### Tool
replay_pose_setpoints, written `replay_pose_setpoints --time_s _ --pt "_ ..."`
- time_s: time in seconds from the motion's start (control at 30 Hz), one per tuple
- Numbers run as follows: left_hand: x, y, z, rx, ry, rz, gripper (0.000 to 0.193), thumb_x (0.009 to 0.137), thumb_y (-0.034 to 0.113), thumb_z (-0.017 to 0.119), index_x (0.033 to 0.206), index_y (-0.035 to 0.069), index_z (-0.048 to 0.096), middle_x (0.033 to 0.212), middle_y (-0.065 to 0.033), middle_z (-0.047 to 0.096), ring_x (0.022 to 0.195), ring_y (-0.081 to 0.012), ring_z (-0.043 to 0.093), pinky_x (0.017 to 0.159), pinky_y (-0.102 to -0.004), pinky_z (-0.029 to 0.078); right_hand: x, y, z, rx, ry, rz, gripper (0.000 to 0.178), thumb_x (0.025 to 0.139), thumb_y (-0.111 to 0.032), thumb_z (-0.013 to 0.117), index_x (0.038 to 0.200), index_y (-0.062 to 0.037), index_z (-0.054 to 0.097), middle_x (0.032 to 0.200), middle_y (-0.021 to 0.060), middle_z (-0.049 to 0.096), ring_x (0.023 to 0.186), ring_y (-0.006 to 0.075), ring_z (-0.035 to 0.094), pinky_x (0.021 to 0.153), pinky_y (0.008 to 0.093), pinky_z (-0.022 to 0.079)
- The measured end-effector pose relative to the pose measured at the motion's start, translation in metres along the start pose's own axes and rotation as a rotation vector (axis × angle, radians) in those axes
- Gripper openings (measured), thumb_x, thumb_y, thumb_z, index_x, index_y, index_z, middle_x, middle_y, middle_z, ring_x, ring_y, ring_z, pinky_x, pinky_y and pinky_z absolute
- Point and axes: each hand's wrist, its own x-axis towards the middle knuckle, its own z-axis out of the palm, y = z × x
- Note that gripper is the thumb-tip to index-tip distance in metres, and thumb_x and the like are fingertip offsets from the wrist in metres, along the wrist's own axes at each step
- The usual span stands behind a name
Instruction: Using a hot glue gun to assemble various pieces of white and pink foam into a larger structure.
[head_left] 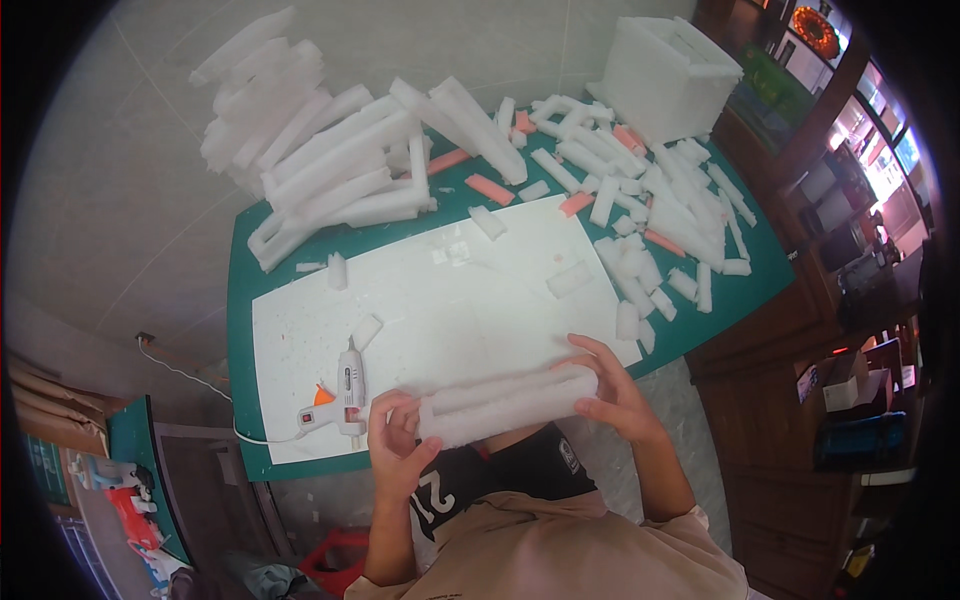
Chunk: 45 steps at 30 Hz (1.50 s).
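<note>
A long, narrow white foam frame (pixel 500 425) with a slot along its middle is held level above the table's front edge. My left hand (pixel 400 440) closes around its left end, thumb in front and fingers behind. At the other end, my right hand (pixel 618 398) grips it with the thumb below and the fingers spread along the back. Close to my left hand, a white glue gun (pixel 350 385) with an orange trigger lies on the white board (pixel 450 320), its cord running off to the left. A small foam block (pixel 367 331) lies by its nozzle.
Long foam frames (pixel 340 150) are piled at the back left of the green table (pixel 245 330). Loose foam strips (pixel 690 205) and some pink pieces (pixel 490 190) cover the right side. A white foam box (pixel 670 80) stands at the back right. Below sits a red stool (pixel 335 560).
</note>
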Motion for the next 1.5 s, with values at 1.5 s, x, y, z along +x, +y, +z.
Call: replay_pose_setpoints --time_s 1.5 --pt "-0.002 0.006 -0.001 -0.008 -0.034 0.044 0.064 0.072 -0.004 0.076 0.128 0.002 0.044 0.127 -0.0106 0.04 0.126 -0.0278 0.049 0.109 -0.0423 0.04 -0.001 0.005 0.008 -0.008 0.083 -0.048 0.07 0.076 -0.008 0.073 0.138 -0.0048 0.04 0.134 0.0154 0.054 0.13 0.0231 0.045 0.109 0.0363 0.034"
